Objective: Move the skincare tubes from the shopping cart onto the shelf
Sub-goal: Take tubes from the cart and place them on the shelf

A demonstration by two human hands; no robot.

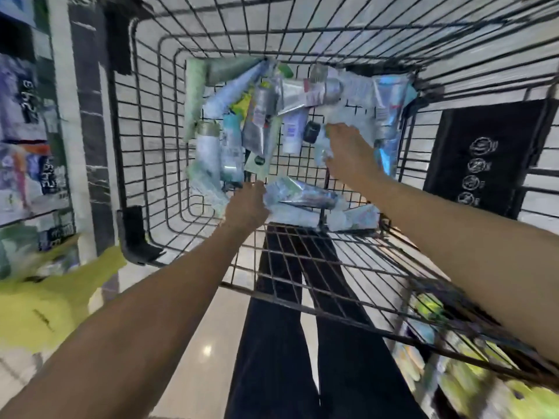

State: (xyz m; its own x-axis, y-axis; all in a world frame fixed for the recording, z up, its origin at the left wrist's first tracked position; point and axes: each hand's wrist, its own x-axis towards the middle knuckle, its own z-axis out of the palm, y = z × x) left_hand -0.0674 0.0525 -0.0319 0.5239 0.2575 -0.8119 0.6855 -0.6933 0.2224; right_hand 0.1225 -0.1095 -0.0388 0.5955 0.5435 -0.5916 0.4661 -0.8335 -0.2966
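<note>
- We see the wire shopping cart (145, 122) holding the skincare tubes (242, 122), scattered across its floor.
- Our left hand (246, 207) curls round a silvery tube (302, 193) lying crosswise, pointing right.
- Our right hand (344, 146) reaches deeper; its fingers are hidden, so we cannot tell their state.

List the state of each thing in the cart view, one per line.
Shopping cart: still loaded, tubes scattered over its wire floor.
Skincare tubes: lying flat in a jumbled pile, none upright.
Left hand: down in the cart, gripping a pale tube.
Right hand: down in the cart, on pale tubes; grip blurred.
Shelf: at left, already stocked, blurred.
</note>
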